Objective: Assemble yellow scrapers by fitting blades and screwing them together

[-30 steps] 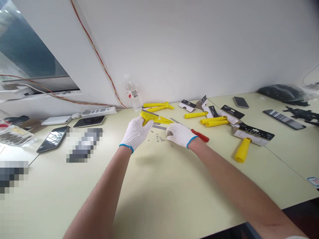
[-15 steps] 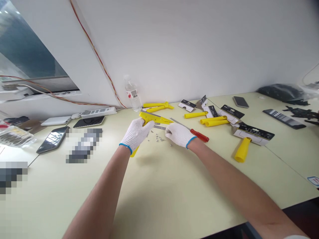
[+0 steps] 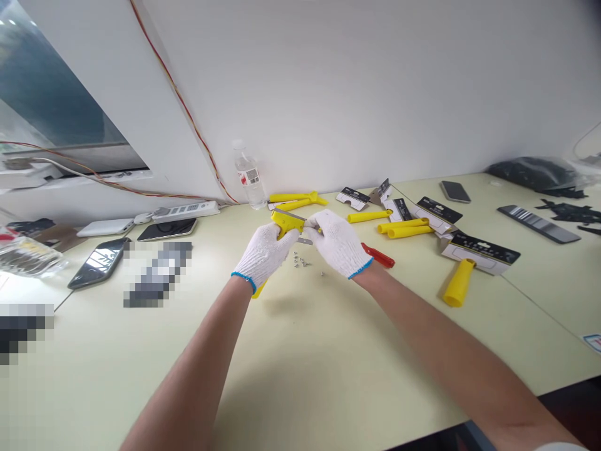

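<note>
Left hand (image 3: 264, 254) — grip closed around a yellow scraper (image 3: 287, 222) above the desk (image 3: 300, 351). Right hand (image 3: 339, 244) — fingertips at the scraper's end; whether its grip pinches anything cannot be told. Small screws (image 3: 302, 262) lie nearby.
</note>
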Demonstrator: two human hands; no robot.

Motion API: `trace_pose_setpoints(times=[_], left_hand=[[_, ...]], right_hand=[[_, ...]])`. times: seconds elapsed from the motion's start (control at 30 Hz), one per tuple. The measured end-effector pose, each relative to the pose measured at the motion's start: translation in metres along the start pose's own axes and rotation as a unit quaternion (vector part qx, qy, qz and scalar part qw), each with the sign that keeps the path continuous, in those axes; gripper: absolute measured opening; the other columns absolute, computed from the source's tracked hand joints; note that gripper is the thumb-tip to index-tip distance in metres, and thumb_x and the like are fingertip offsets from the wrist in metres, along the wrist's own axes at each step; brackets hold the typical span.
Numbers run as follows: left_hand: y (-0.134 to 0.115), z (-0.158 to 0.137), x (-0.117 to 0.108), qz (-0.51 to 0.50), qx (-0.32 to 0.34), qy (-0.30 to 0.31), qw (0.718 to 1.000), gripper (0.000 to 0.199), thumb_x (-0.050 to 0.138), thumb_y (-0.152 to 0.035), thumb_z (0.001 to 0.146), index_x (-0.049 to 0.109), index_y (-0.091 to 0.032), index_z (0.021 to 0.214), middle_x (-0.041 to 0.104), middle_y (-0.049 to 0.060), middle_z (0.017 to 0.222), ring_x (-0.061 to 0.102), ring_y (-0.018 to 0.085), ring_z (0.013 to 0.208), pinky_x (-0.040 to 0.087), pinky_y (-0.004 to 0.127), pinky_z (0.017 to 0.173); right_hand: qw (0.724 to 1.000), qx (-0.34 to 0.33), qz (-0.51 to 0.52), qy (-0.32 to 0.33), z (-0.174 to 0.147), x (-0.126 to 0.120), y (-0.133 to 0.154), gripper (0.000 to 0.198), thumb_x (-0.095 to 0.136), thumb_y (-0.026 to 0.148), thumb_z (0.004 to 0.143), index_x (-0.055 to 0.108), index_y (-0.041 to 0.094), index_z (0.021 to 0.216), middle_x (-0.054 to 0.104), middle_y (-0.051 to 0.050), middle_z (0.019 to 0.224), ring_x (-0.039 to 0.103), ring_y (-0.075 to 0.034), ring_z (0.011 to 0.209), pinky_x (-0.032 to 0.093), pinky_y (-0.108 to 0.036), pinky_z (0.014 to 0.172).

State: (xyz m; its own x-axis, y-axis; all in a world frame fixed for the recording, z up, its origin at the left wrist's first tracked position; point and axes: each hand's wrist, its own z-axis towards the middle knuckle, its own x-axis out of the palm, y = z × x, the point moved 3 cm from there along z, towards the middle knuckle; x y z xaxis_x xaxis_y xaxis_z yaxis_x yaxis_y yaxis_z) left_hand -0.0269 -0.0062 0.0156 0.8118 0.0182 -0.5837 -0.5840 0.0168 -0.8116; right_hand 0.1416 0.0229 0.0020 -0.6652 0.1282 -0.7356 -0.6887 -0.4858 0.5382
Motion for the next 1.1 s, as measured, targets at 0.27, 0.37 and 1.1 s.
trace_pose_setpoints(times=[0.27,0.37,1.1], left_hand=[[0.003,0.003,0.002,0.030,-0.003,-0.005,1.000,0.035,0.059,-0.048,0.088,0.054,-0.018,0.071,0.051,-0.002,0.060,0.047,0.012,0.056,0.031,0.027,0.052],[0.004,0.004,0.003,0.044,0.001,-0.008,0.999,0.037,0.058,-0.050,0.088,0.052,-0.018,0.070,0.052,-0.002,0.060,0.047,0.013,0.056,0.031,0.028,0.051],[-0.004,-0.003,0.004,-0.001,0.012,0.036,0.999,0.033,0.057,-0.045,0.087,0.050,-0.020,0.066,0.054,0.000,0.059,0.048,0.014,0.052,0.028,0.028,0.049]], right_hand=[[0.999,-0.005,-0.032,-0.015,-0.003,-0.001,-0.002,0.022,0.053,0.029,0.102,0.069,0.014,0.103,0.063,-0.010,0.104,0.057,-0.012,0.093,0.045,-0.027,0.088],[0.999,-0.004,-0.038,-0.024,-0.002,-0.003,0.000,0.030,0.047,0.034,0.099,0.070,0.015,0.100,0.064,-0.009,0.102,0.059,-0.010,0.093,0.048,-0.028,0.088],[0.999,0.003,0.020,-0.043,-0.011,-0.028,0.010,0.033,0.047,0.038,0.107,0.069,0.015,0.097,0.065,-0.010,0.102,0.064,-0.009,0.097,0.054,-0.018,0.086]])
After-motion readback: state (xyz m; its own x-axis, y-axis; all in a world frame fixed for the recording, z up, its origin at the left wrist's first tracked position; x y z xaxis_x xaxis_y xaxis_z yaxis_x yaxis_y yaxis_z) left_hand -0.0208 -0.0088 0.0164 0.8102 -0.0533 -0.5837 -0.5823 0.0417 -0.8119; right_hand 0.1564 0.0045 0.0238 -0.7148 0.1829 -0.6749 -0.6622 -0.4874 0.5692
